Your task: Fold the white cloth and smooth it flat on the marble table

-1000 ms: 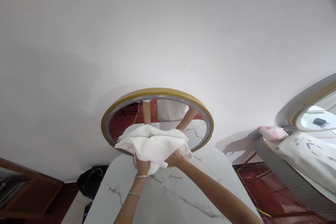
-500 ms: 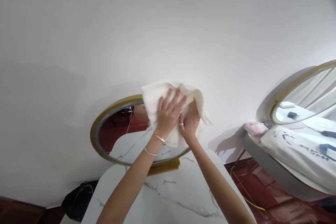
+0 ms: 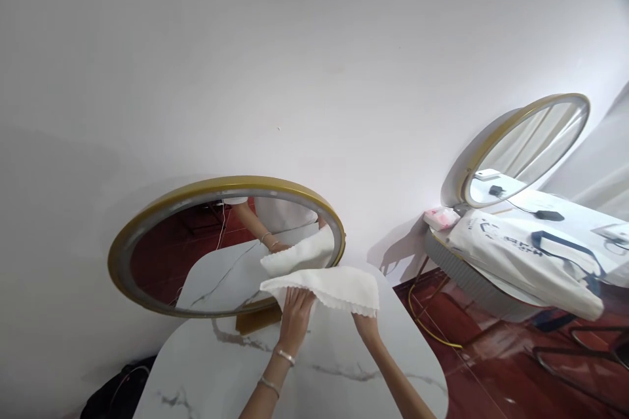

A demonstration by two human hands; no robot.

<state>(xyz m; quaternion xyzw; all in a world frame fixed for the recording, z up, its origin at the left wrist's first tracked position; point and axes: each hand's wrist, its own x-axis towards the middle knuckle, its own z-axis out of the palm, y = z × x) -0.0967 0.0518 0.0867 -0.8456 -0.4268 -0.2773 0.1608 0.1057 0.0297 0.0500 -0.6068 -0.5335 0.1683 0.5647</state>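
A white cloth (image 3: 327, 286) with a scalloped edge is spread between my two hands, just in front of the lower right rim of an oval mirror (image 3: 162, 258) with a gold frame. My left hand (image 3: 296, 314), wearing bracelets at the wrist, is closed on the cloth's near left part, with its fingertips partly under a fold. At the cloth's right end, my right hand (image 3: 366, 328) grips it from below, its fingers covered by the fabric. The mirror leans on a gold base (image 3: 258, 319) on a white marble-patterned table (image 3: 339, 357) and reflects the cloth and an arm.
On the right, a second oval mirror (image 3: 531, 150) stands on another white table (image 3: 580, 206). A pink-and-white packet (image 3: 441, 217), a printed white cloth bag (image 3: 515, 255) and a black adapter (image 3: 549, 215) lie there. A black bag (image 3: 115, 389) sits low on the left.
Both hands have come down with the cloth, from in front of the mirror's upper right part to its lower right rim. The view has swung right, showing more of the second table.
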